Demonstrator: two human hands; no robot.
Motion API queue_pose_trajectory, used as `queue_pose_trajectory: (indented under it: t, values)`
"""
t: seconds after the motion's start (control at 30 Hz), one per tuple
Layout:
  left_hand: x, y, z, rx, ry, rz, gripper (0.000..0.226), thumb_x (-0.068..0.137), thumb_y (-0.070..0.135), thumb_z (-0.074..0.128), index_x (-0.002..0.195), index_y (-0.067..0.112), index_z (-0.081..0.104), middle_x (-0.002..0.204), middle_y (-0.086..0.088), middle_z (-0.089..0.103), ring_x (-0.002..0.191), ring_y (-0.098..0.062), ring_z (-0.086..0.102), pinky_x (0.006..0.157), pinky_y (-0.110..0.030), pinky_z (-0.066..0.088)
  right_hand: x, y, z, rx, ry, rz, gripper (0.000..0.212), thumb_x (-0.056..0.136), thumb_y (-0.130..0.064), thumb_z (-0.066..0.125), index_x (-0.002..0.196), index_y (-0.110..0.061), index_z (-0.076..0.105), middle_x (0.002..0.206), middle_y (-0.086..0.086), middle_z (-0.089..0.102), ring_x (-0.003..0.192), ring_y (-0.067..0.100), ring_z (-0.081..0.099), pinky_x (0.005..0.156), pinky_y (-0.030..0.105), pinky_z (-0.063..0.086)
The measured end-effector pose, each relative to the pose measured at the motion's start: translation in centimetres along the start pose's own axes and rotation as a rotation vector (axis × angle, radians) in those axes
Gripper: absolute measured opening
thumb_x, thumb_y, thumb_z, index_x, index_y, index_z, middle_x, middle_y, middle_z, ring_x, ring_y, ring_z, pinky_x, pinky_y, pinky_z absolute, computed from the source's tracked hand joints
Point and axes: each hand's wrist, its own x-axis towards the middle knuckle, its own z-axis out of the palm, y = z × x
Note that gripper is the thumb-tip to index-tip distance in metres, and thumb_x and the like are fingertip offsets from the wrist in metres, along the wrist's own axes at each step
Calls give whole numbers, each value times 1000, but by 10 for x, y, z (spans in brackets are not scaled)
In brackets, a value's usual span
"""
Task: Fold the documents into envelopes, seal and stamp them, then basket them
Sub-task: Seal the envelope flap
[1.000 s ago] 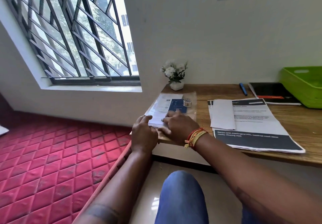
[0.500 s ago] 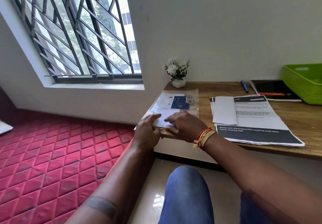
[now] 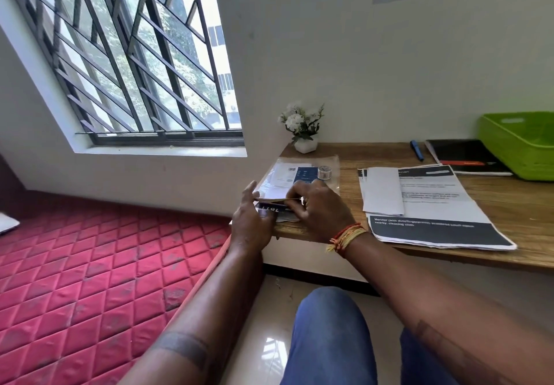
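Looks early in the job. At the left end of the desk (image 3: 374,156), close to the front edge: both hands on a small pile of flat things. Right hand (image 3: 320,207): fingers curled, pinching a thin brown envelope (image 3: 277,199) by its long edge, or so it seems, since only the edge shows. Left hand (image 3: 251,219): fingers mostly straight, pressed against the left end of the same pile, with a blue packet (image 3: 269,208) just under the envelope; cannot tell where the thumb sits. Looks like pulling one envelope free from the pile. Just behind the hands, toward the wall: a clear plastic bag (image 3: 299,174) with white and blue cards inside, and a little roll (image 3: 323,172) on it, maybe stamps or tape. In the middle of the desk, near the front edge: a stack of papers (image 3: 434,204), lying flat, with one folded white sheet (image 3: 382,189) on top at its left side. So maybe one fold made, no more. Far off at the right end by the wall: the green basket (image 3: 518,144), well apart from the hands, with nothing to see inside from here. Beside it: a black notebook (image 3: 467,156) and a blue pen (image 3: 416,150). In the back left corner: a small pot of white flowers (image 3: 304,126). No closed or stamped envelope anywhere in sight. Left to do, by the look of it: folding the rest, filling, closing, stamping, dropping in the basket.
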Motion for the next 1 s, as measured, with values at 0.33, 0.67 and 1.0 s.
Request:
queue_pose_trajectory:
  t: [0.33,0.67,1.0]
  values:
    - [0,1,6,-289,108,-60,74,84,45,82,146,30,44,120,10,62,111,-11,61,94,-31,48,4,-19,-8,319,159,-31,12,98,-31,62,107,-23,61,87,-7,72,71,4,66,61,21,55]
    - [12,51,-16,-397,419,82,12,101,41,56,100,30,62,91,7,70,93,-26,68,74,-30,45,34,-38,-49,301,269,-147,19,98,-20,63,114,-24,74,96,-10,76,78,1,67,69,14,51]
    - [36,139,-24,96,261,664,100,86,78,55,163,26,19,169,-4,25,156,-22,21,126,-40,16,75,-47,-136,1095,600,347,7,91,-16,68,92,-20,74,85,7,70,79,22,65,66,43,61]
